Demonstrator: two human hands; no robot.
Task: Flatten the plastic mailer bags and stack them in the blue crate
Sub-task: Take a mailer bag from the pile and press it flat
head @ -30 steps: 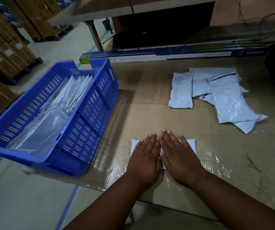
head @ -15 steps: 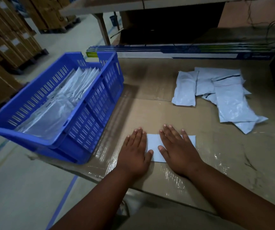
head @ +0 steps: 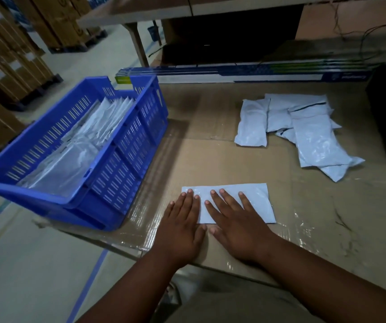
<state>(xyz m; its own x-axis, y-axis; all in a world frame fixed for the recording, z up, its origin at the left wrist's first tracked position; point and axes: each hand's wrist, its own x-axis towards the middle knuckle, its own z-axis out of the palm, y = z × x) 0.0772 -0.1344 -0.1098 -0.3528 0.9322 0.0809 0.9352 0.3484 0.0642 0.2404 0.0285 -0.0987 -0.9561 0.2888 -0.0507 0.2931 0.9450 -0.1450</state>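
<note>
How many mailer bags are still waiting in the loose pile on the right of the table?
About 5 show in the loose pile: one at its left, two at the back, one on top, one poking out below. More may be hidden underneath.

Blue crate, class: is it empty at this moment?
No. The blue crate already holds a stack of flattened mailer bags, lying inside against its slotted walls.
</note>
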